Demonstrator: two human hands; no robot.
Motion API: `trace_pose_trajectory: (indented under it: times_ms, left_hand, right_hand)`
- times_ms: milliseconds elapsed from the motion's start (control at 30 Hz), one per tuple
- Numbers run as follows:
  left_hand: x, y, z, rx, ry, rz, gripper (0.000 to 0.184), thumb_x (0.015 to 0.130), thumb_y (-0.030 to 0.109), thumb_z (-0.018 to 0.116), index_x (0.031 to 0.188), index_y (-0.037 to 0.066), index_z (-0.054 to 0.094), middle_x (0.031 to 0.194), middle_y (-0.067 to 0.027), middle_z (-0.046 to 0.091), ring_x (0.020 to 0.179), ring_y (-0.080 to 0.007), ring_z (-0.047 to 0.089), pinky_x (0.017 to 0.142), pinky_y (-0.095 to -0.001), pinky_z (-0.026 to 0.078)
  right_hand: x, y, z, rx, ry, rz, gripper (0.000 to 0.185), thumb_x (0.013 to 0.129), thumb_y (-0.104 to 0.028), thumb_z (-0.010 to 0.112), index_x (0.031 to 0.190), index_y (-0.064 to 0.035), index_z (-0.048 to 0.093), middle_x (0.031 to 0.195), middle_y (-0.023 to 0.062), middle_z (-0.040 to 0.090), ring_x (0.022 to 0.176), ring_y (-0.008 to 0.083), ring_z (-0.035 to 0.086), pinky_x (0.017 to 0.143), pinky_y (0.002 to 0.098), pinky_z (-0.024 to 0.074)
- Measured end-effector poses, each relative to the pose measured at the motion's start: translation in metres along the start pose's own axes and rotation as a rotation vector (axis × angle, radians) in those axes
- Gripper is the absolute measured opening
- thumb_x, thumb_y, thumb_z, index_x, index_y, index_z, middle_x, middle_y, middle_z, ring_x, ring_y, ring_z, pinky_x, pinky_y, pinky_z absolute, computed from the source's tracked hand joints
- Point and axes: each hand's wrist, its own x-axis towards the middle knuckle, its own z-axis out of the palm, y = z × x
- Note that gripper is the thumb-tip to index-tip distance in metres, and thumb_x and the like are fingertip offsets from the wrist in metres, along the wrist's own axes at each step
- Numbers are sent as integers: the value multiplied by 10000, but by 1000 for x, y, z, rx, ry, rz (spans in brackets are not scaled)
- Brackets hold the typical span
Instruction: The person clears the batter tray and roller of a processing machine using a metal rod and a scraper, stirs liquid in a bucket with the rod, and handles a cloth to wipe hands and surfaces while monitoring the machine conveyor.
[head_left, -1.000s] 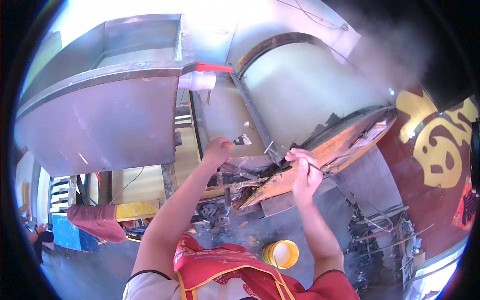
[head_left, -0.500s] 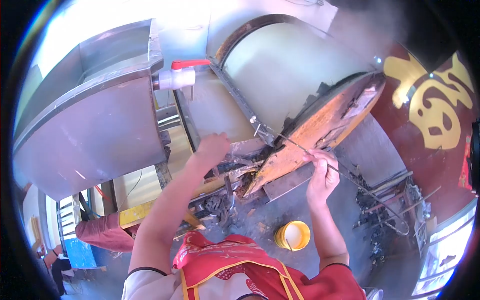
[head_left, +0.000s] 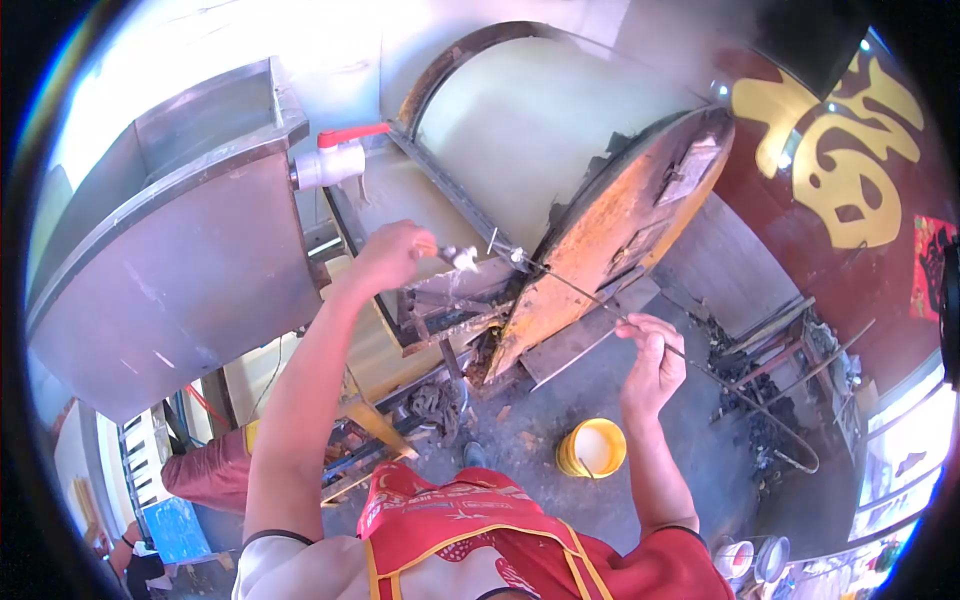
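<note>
My left hand [head_left: 392,258] is closed around a small short-handled tool [head_left: 450,257] with a whitish, wet-looking end. The tool is above the near corner of the steaming trough, just left of the rod's tip. My right hand [head_left: 655,362] pinches a long thin metal rod [head_left: 580,290]. One end of the rod carries a small crosspiece near the rim of the round steaming vat [head_left: 540,115]; the other curves into a hook at lower right. Beneath the rod stands a tilted wooden board [head_left: 600,270] with charred, sooty edges.
A large metal tank [head_left: 165,270] with a red-handled valve [head_left: 345,150] stands at left. On the floor is a yellow bucket [head_left: 592,447] of whitish liquid. Dark debris and bars [head_left: 790,365] lie at right, below a red wall with gold characters [head_left: 850,190].
My left hand has moved up and left, and its tool's whitish end now shows. The right hand sits slightly lower in view, still on the rod. The camera view has shifted.
</note>
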Motion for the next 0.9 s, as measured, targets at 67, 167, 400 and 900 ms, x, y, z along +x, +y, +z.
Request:
trace_pose_trajectory:
  times_ms: [67,167,400,900]
  left_hand:
    - [-2,-1,6,31,191,-59,292,895,-2,566,1162,58,667,1038,-166,649,928,-280,648,840,-386,516]
    - [-5,-11,16,-326,198,-267,306,926,27,541,1209,68,649,1023,-140,661,857,-258,673,759,-374,541]
    - [-36,16,36,-1086,385,-600,321,969,109,591,1282,47,621,983,-33,648,727,-96,569,673,-244,496]
    - [-140,91,185,-1173,245,-893,394,972,79,602,1349,-20,547,1131,-100,664,754,-70,538,656,-194,429]
  right_hand:
    - [-6,-5,-7,-21,21,11,177,1041,-98,456,1033,39,567,1083,212,633,831,270,685,793,394,568]
    - [-15,-7,-22,-38,42,32,179,1041,-98,454,1027,40,567,1084,214,631,839,275,684,796,402,574]
    - [-49,1,-73,-70,165,162,184,1040,-96,462,1001,39,580,1074,199,640,866,254,676,810,378,561]
    - [-250,171,-315,-579,403,1079,307,1040,-222,488,1023,26,669,908,110,718,874,171,689,819,308,529]
